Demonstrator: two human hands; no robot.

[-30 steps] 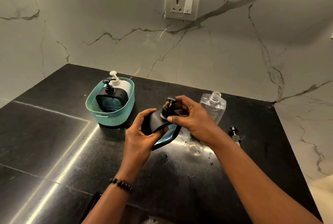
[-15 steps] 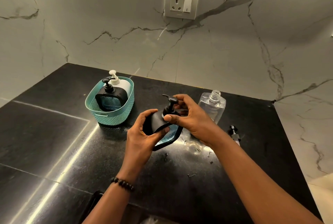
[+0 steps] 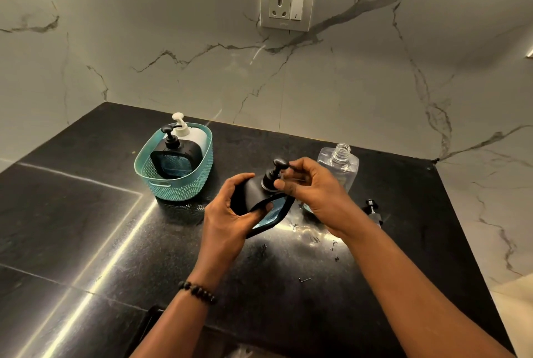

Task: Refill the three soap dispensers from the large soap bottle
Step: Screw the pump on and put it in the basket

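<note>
A black soap dispenser (image 3: 253,193) with a blue window is held tilted above the counter. My left hand (image 3: 230,219) grips its body. My right hand (image 3: 311,193) has its fingers on the black pump head (image 3: 272,176) at the dispenser's neck. Behind my right hand stands the clear large soap bottle (image 3: 340,167), uncapped. A second black dispenser (image 3: 176,155) and a white dispenser (image 3: 190,134) stand in a teal basket (image 3: 178,187) at the left.
The black stone counter (image 3: 86,228) meets marble walls at the back and right, with its edge at the right. A small black pump cap (image 3: 373,210) lies right of my right wrist. A wall socket (image 3: 287,5) sits above.
The pump head has turned in my right fingers, its spout swinging from left towards the right. The dispenser has stayed in my left hand, with the view shifted slightly.
</note>
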